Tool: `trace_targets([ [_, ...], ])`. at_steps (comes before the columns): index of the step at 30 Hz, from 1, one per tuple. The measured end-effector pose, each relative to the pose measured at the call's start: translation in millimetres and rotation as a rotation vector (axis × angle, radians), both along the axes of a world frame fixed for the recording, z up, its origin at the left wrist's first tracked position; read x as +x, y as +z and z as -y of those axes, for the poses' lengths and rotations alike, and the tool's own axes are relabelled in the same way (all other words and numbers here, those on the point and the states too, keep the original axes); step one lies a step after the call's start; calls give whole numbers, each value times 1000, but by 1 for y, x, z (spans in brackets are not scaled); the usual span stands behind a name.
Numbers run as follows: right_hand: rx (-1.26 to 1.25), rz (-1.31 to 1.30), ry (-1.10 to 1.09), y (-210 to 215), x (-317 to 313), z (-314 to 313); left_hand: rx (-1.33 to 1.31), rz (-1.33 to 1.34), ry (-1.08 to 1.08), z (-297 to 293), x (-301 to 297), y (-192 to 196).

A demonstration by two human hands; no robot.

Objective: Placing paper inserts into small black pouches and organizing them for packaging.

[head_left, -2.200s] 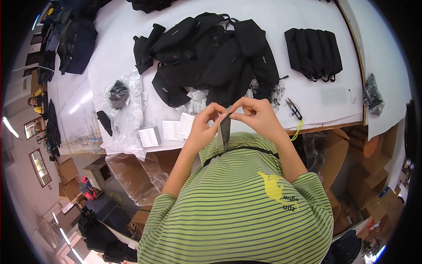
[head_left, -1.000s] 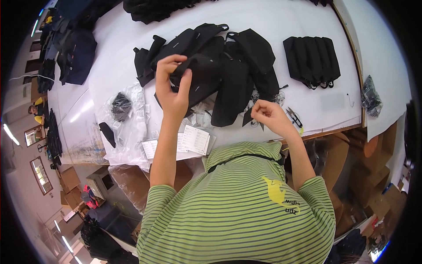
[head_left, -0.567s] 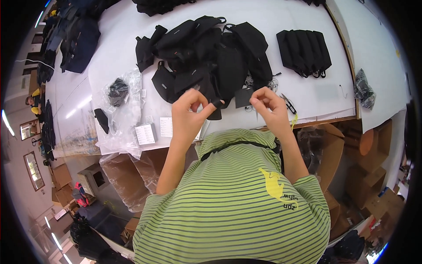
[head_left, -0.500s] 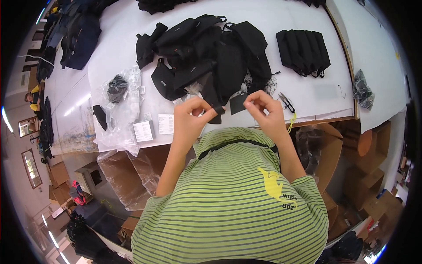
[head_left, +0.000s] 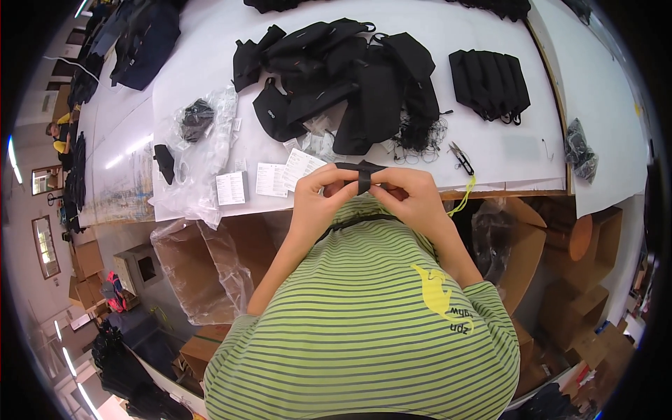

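Observation:
Close to the table's front edge, my left hand (head_left: 318, 196) and my right hand (head_left: 413, 194) meet with fingertips almost together. Between them they pinch a black fabric strap loop (head_left: 364, 180); a dark piece of fabric shows behind it, partly covered by my fingers. Two white printed cards (head_left: 270, 180) lie beside my left hand, the nearer one slanted. Beyond my hands is a large heap of black fabric pouches (head_left: 378, 105), with small clear plastic packets (head_left: 318, 140) and thin black cords (head_left: 421, 136) along its near side.
Right of the heap sits a neat row of black pouches (head_left: 488, 84). Thread snips (head_left: 462, 159) with a yellow cord lie near the front edge. Clear plastic bags (head_left: 203, 157) and a small white box (head_left: 232, 187) are at left. Open cardboard boxes (head_left: 192, 269) stand below the table.
My right hand has come left to join my left hand at the black strap loop. A second, slanted white card now shows beside my left hand. The view has shifted slightly.

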State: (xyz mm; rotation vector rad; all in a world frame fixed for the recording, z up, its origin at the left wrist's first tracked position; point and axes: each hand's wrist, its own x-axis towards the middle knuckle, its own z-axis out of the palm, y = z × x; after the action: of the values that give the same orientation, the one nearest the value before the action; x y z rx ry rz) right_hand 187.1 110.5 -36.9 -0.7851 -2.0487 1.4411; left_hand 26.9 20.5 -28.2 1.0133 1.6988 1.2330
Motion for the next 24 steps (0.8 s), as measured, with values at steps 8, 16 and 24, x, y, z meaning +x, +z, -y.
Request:
trace_targets([
  [8,-478,-227,-70,4,12,0,214,-36,31,-2,-1,1],
  [16,-738,-487,-86,1,36,-20,239,426,-60,-4,-3,30],
  [24,-678,-501,-24,-1,26,-27,-54,257,-201,-28,1,-15],
])
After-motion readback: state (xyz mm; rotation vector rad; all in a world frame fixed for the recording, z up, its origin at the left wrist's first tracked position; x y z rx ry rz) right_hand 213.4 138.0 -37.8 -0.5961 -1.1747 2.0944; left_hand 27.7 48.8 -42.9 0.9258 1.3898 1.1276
